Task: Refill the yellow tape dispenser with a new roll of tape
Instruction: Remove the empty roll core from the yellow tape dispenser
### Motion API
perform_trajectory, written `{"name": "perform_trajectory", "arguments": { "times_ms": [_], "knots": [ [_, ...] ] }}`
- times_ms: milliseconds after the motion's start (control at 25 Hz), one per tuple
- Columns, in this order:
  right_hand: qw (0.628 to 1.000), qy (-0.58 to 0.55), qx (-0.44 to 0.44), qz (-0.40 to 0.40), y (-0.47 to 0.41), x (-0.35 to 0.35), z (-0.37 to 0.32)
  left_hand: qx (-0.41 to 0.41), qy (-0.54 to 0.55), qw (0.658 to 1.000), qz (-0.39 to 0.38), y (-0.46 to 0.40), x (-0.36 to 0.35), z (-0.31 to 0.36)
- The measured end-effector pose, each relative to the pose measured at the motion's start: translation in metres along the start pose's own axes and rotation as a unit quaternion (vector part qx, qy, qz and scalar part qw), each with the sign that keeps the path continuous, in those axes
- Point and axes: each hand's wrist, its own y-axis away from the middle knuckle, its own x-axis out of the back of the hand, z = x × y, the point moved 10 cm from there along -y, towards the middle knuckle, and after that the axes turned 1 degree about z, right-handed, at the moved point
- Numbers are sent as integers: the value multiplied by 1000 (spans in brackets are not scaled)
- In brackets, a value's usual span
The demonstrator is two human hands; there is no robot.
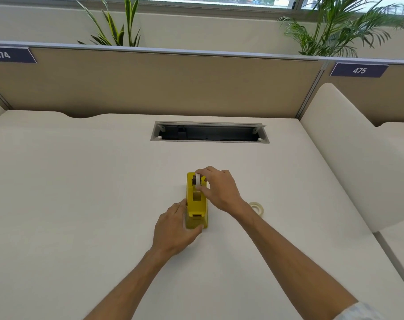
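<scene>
The yellow tape dispenser [197,200] stands in the middle of the white desk [81,181], its long side running away from me. My left hand [174,229] grips its near end, fingers curled along the left side. My right hand [219,188] pinches a white tape roll [198,180] that stands upright in the far part of the dispenser, on a dark hub. A second tape roll [257,207] lies flat on the desk to the right, partly hidden behind my right forearm.
An open cable tray slot [209,133] is cut into the desk beyond the dispenser. A beige partition [150,84] closes the back, with plants behind it. A white curved divider [349,153] bounds the right side.
</scene>
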Motion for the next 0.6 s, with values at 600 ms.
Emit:
{"name": "perform_trajectory", "arguments": {
  "times_ms": [600],
  "knots": [
    [995,-56,54,57,58,41,-31,-71,287,951,93,3,63,45]
  ]
}}
